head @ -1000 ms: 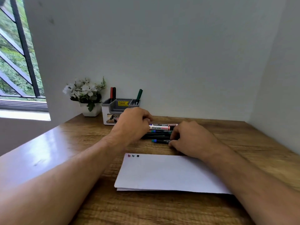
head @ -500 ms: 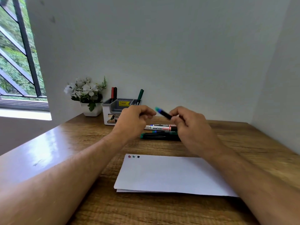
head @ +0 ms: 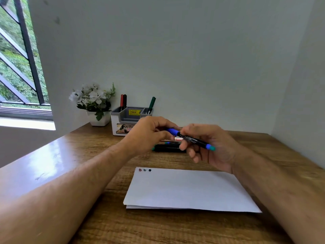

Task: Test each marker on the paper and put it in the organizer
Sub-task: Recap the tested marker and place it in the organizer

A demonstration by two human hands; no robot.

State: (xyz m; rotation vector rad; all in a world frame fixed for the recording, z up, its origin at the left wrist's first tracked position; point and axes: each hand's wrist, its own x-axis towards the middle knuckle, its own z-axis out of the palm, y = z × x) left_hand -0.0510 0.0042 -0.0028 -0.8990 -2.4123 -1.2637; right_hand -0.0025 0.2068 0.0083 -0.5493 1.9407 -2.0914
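Observation:
My right hand point(head: 209, 147) grips a black marker point(head: 195, 140) with a blue cap and a blue-green tail end, held above the desk. My left hand point(head: 149, 133) pinches its blue cap point(head: 173, 132). Under the hands several more markers point(head: 168, 147) lie in a row on the wood. The white paper point(head: 188, 189) lies nearer to me, with three small test marks point(head: 144, 170) at its top left corner. The grey and white organizer point(head: 130, 118) stands at the back, holding a red marker point(head: 121, 102), a black one and a green marker point(head: 151, 104).
A white pot of white flowers point(head: 95, 103) stands left of the organizer against the wall. A window point(head: 17, 59) is at the far left. The wooden desk point(head: 88, 155) meets walls at the back and on the right.
My right hand picked a marker from the row and lifted it, then turned it round so the cap points left. My left hand rose and took hold of the cap.

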